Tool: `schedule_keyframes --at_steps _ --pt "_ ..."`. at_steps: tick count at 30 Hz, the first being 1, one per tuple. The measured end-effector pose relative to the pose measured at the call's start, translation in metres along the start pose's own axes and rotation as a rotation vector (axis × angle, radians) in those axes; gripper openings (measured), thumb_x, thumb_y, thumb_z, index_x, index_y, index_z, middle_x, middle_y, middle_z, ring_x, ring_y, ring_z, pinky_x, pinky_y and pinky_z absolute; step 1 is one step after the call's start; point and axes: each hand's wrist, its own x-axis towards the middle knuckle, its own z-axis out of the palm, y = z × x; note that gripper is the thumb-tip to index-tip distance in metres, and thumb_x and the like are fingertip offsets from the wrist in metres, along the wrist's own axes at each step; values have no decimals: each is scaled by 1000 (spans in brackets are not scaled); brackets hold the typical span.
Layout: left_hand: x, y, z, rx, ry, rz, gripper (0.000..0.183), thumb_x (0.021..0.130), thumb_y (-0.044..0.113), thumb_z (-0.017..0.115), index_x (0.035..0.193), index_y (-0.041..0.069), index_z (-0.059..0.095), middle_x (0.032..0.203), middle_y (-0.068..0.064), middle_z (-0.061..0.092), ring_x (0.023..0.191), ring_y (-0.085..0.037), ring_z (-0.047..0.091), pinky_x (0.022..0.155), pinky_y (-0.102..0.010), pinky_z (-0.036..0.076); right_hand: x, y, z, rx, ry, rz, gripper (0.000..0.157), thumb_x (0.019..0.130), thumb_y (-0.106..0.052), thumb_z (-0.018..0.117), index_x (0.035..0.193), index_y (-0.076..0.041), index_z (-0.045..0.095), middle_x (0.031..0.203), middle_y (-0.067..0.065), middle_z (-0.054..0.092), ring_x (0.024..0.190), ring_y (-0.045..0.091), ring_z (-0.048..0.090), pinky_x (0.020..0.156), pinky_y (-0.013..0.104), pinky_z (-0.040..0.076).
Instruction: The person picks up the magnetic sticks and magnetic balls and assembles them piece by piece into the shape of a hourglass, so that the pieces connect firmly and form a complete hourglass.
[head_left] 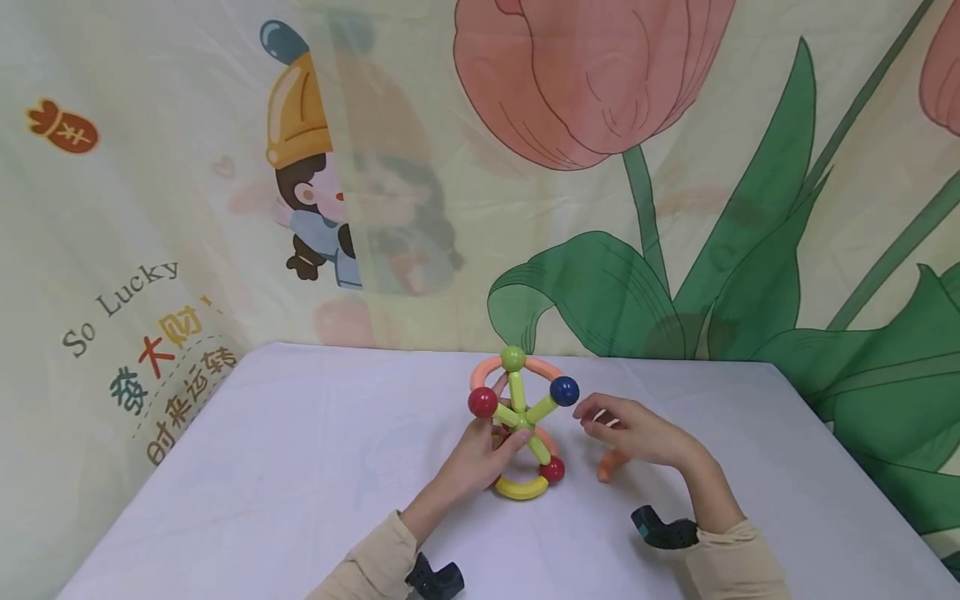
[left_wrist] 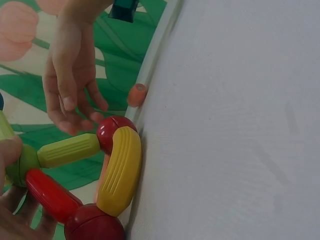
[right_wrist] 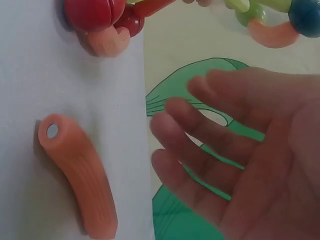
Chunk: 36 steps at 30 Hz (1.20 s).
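A wheel-like model of magnetic rods and balls stands upright on the table. Green rods (head_left: 516, 392) meet at its green centre, with a green ball (head_left: 513, 359), a blue ball (head_left: 564, 391) and red balls (head_left: 483, 402) at the outer ends. A curved yellow rod (left_wrist: 120, 170) forms the bottom of its rim; curved orange pieces lie farther round. My left hand (head_left: 474, 462) grips the model at the centre, thumb in front and fingers behind. My right hand (head_left: 641, 429) hovers just right of it, fingers relaxed and holding nothing. Below that hand lies a loose curved orange rod (right_wrist: 82, 180).
The table (head_left: 300, 467) has a white cover. A printed cloth backdrop (head_left: 420, 100) with tulips and a cartoon figure hangs behind its far edge. Black wrist cameras (head_left: 663, 528) are strapped at both sleeves.
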Motion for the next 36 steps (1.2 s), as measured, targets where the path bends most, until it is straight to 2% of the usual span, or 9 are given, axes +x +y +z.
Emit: schedule_keyframes --at_steps 4,10,16,21,24,31,36 --pt "-1 -1 -1 -9 -6 -15 81 92 32 60 150 38 4 120 -5 54 98 -16 57 83 -27 49 -1 1 0 -25 -67 15 24 96 -22 54 114 -8 59 114 10 60 106 22 55 90 39 47" --pt "-1 -1 -1 -4 -10 2 79 94 33 58 151 36 3 115 -2 56 91 -15 56 79 -27 48 -2 6 -1 -59 -133 44 22 93 -18 56 114 -10 60 109 6 62 102 19 55 87 36 47" --pt "0 -2 -1 -22 -7 16 79 92 32 60 150 36 7 118 -3 53 97 -15 57 84 -28 49 -5 12 -2 -60 -190 46 22 89 -14 61 110 -9 61 106 5 62 100 20 55 90 41 48" --pt "2 -3 0 -15 -12 31 79 92 31 60 151 35 7 119 -2 53 96 -16 57 85 -27 49 -9 15 -1 -91 -195 141 29 82 -27 72 104 -10 63 96 2 61 92 19 53 80 38 48" --pt "3 -4 0 -11 -15 34 79 92 31 60 151 34 7 117 -2 53 97 -17 58 85 -27 49 -11 17 0 -100 -190 174 31 80 -32 74 100 -11 64 88 1 60 85 18 51 72 33 45" --pt "1 -3 -1 -17 -11 1 78 92 33 60 151 32 9 117 -3 53 98 -16 56 85 -28 49 -10 17 0 -95 -187 189 22 82 -32 72 90 -12 65 74 1 56 74 18 50 62 30 41" --pt "0 -4 -2 -33 -10 -2 79 91 34 61 151 34 9 120 -5 55 100 -18 60 84 -29 51 -8 17 1 -101 -187 173 21 84 -32 70 92 -13 64 76 1 56 76 18 51 63 30 41"
